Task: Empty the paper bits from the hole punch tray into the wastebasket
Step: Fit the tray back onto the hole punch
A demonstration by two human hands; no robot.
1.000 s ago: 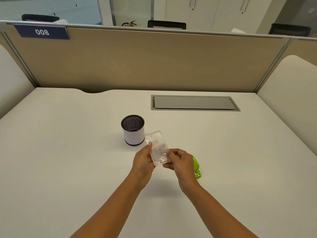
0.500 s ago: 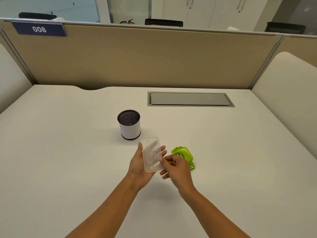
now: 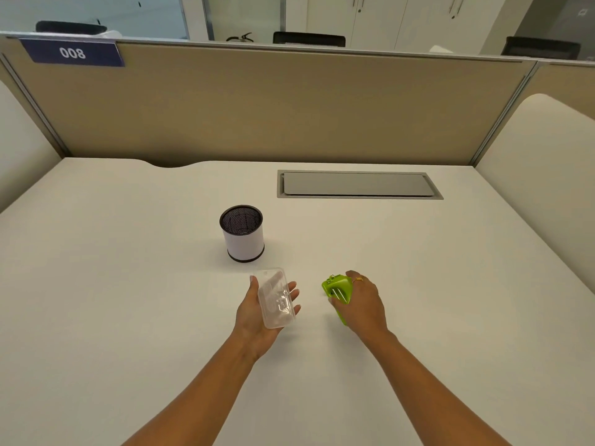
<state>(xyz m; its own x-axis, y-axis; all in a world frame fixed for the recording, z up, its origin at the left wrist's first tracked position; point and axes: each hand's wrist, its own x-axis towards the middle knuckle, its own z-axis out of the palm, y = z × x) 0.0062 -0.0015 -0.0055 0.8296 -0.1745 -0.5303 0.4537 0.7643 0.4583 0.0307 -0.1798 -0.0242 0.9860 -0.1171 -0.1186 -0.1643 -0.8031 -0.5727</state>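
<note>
left hand [image 3: 256, 317] palm up, thumb and fingers curled round the clear tray [image 3: 276, 299] | right hand [image 3: 365, 305] palm down, gripping the green hole punch [image 3: 337, 289] low by the white table [image 3: 128, 284] | wastebasket [image 3: 243, 235] upright just behind the tray, apart | grey flap [image 3: 357, 185] farther back

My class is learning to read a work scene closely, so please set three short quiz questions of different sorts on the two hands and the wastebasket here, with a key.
1. True or false: the clear tray lies flat on the desk.
2. What does the right hand grip? A) the clear tray B) the green hole punch C) nothing
3. Fill in: the wastebasket stands upright, nearer the ___ hand.
Key: 1 false, the left hand holds it; 2 B; 3 left.
</note>
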